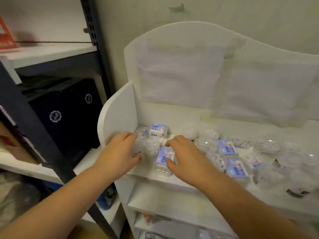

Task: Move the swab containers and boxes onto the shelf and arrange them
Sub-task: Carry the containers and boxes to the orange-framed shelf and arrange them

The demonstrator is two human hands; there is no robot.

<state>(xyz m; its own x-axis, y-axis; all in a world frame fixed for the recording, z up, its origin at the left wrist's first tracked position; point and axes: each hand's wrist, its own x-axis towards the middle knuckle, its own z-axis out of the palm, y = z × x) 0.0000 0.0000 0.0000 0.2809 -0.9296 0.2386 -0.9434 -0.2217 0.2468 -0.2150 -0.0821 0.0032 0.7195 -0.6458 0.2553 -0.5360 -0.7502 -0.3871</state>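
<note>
- While most packs already lie on the white shelf (pixel 172 180), arranging is under way: the right hand (pixel 187 157) pinches a blue-labelled swab box (pixel 164 158) near the left end.
- The left hand (pixel 120 150) cups a clear round container (pixel 151 146); its grip looks loose.
- Next, I judge: square both against the side panel (pixel 119 114).
- Label print is blurred, unreadable.

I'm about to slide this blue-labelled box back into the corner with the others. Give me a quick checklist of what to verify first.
1. Right hand grip on blue-labelled swab box: ok, fingers on its far and near ends.
2. Left hand steadying clear round container: cannot tell, contact blurred.
3. Path to corner: not ok, the clear round container lies between.
4. Corner box upright at side panel: ok.
5. Remaining boxes arranged: not ok, scattered on the shelf.
</note>
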